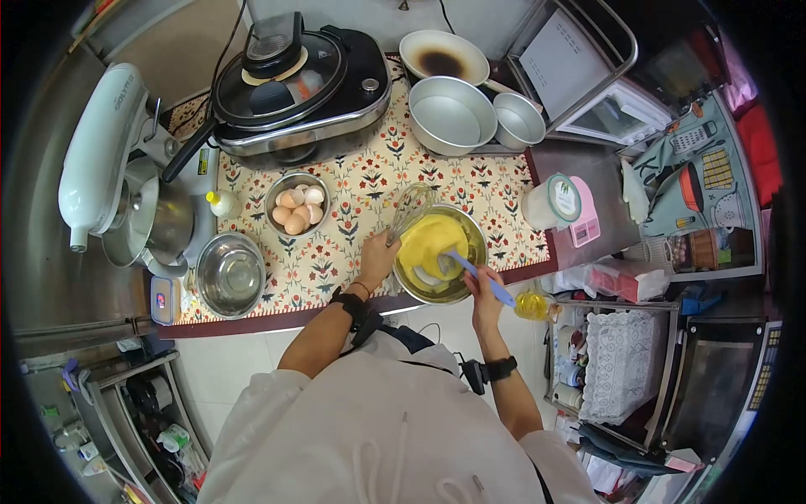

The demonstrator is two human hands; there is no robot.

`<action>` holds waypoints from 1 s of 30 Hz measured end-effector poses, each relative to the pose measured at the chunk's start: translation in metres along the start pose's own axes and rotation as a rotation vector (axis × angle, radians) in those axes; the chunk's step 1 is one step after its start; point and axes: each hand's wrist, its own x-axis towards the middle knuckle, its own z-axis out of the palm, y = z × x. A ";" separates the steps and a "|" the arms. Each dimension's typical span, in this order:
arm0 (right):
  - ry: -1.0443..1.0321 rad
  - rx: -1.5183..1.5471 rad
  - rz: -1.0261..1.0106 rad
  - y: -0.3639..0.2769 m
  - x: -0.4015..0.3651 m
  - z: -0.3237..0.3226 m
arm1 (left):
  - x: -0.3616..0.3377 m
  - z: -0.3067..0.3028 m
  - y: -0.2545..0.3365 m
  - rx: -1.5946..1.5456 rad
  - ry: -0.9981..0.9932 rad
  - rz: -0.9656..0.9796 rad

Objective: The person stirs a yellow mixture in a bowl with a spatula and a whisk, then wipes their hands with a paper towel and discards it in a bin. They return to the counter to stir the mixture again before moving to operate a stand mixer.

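A metal mixing bowl with thick yellow batter stands at the counter's front edge. My right hand is closed around the handle of a blue spatula, whose blade sits in the batter. At the bowl's left rim, my left hand is closed on a wire whisk. The whisk's wires point up and away from me, over the bowl's far left rim.
Eggshells fill a small steel bowl left of the batter, near another steel bowl. A stand mixer is far left. Behind are a lidded electric pan and cake tins. An oil bottle is beside my right hand.
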 end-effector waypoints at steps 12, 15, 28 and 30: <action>-0.555 -0.584 -0.173 -0.060 -0.027 0.028 | 0.002 0.008 -0.010 0.034 0.088 0.027; -0.633 -0.674 -0.139 -0.088 -0.045 0.028 | 0.001 0.009 -0.010 0.016 0.128 0.043; -0.497 -0.974 -0.715 -0.058 -0.023 0.039 | 0.000 0.007 -0.008 -0.023 0.137 0.036; -0.583 -0.977 -0.641 -0.051 -0.030 0.037 | 0.000 0.006 -0.006 0.008 0.115 0.003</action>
